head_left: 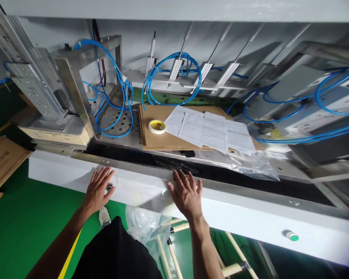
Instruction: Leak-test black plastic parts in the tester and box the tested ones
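My left hand lies flat with fingers spread on the white front panel of a machine, partly over a green button. My right hand also rests flat and open on the panel's upper edge, fingertips at the metal rail, on a thin clear film that covers the panel. Neither hand holds anything. Beyond the rail lie a sheet of cardboard, a roll of yellow tape and printed papers.
Blue air hoses loop over a perforated metal plate and pneumatic cylinders at the back. A clear plastic bag lies right of the papers. A second green button sits at the panel's right. Cardboard boxes stand on the green floor, left.
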Motion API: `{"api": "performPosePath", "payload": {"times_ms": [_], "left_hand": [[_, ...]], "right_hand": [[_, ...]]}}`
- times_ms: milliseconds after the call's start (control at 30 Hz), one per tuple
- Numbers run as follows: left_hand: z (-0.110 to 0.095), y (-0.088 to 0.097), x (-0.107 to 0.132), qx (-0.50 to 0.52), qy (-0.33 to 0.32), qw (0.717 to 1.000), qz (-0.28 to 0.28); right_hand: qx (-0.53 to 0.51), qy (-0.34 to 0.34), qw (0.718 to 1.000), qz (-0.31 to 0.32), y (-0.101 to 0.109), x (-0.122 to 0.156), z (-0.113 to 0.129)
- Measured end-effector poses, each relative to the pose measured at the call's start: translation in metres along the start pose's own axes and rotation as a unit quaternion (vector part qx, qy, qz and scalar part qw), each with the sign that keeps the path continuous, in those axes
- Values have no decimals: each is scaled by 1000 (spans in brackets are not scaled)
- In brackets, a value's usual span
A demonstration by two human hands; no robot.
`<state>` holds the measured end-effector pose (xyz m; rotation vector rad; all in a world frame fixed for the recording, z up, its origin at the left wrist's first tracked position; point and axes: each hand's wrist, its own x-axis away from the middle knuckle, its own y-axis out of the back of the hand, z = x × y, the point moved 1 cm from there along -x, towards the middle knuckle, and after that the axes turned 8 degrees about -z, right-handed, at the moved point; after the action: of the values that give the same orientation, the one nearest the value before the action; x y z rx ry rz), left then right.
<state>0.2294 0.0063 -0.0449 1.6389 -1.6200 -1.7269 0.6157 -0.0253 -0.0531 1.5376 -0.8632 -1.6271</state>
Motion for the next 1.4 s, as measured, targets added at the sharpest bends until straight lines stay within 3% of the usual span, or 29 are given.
{"api": "performPosePath", "payload": {"times_ms": [67,167,267,367,467,567,667,833,933,1400], "left_hand": [[-7,2,1,15,16,999,-30],[-22,1,1,4,90,992,-94],[-34,-3,-2,-6,158,984,-85],[-40,-7,-7,57,235,967,-78],[-40,-9,-13,158,308,933,-95],[-39,-8,-15,222,338,910,-94],[-40,-7,-14,305,376,872,-78],[-47,-10,-16,439,454,773,-66],[-50,-10,-20,474,488,729,-76],[-53,5,-11,468,589,641,-150]], "right_hand": [[-4,6,1000,-1,0,0,-1],[-12,14,1000,-15,8,-1,2],[-25,26,998,-44,22,-3,16],[-41,48,997,-51,30,-5,44],[-61,88,994,-26,24,-3,74],[-83,111,990,-6,10,1,91],[-98,104,990,2,1,4,92],[-107,111,988,9,-2,3,87],[-108,105,988,16,-1,3,88],[-124,78,988,41,3,1,94]]}}
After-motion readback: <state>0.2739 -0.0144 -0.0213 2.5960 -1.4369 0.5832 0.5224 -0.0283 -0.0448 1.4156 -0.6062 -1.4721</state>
